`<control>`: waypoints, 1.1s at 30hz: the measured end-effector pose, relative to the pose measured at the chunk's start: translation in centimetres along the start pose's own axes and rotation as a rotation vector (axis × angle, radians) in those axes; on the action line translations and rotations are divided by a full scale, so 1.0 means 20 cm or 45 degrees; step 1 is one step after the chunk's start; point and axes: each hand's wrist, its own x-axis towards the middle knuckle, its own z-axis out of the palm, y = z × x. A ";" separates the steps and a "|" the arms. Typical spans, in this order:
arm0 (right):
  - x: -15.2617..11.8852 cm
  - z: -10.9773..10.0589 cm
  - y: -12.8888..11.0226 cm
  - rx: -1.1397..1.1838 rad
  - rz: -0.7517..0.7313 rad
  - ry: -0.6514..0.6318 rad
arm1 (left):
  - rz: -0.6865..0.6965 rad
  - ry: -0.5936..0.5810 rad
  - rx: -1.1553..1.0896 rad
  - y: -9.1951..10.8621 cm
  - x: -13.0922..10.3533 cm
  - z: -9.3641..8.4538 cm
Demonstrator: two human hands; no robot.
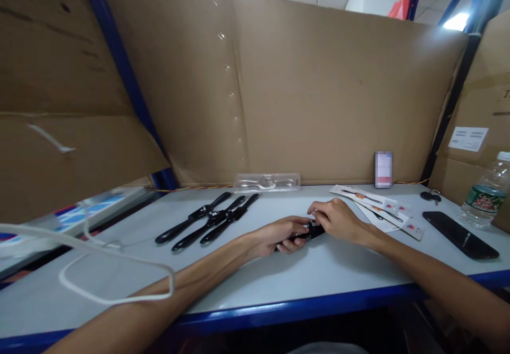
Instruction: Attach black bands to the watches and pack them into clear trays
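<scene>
My left hand [281,234] is wrapped around one handle of a black spokeshave [314,230] just above the table, near its front edge. At the tool's middle, my right hand [337,218] has its thumb and fingers pinched on the metal parts; the exact part between them is hidden. Much of the tool's far handle is covered by the right hand. To the left lie three more black spokeshaves [215,219], side by side and slanted on the grey table [247,285]. Printed cards [370,200] showing such a tool are fanned out beyond my right hand.
A clear plastic blister shell [266,183] rests against the cardboard wall [319,88]. At right are an upright phone [383,170], keys [430,196], a black phone-like slab [460,234] and a water bottle [484,197]. A white cable [119,256] loops across my left forearm.
</scene>
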 end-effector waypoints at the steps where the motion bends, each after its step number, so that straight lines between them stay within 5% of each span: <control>1: 0.00 0.00 0.00 0.012 0.006 0.008 | 0.008 0.007 -0.006 0.00 0.00 0.00; 6: 0.01 0.00 0.01 0.035 0.008 0.096 | 0.113 0.096 0.000 -0.01 0.00 0.04; 12: 0.01 -0.03 0.01 -0.048 -0.006 0.435 | 0.420 0.449 0.132 -0.03 0.03 0.07; 19: 0.03 -0.05 0.04 0.174 0.168 0.576 | 0.581 0.613 0.148 -0.04 0.05 0.06; 23: 0.04 -0.01 0.05 0.510 0.231 0.477 | 0.657 0.653 0.117 -0.04 0.05 0.07; 28: 0.05 0.04 0.04 0.948 0.273 0.093 | 0.743 0.701 0.125 -0.03 0.05 0.06; 33: 0.05 0.06 0.05 1.109 0.302 0.021 | 0.764 0.685 0.219 -0.04 0.05 0.06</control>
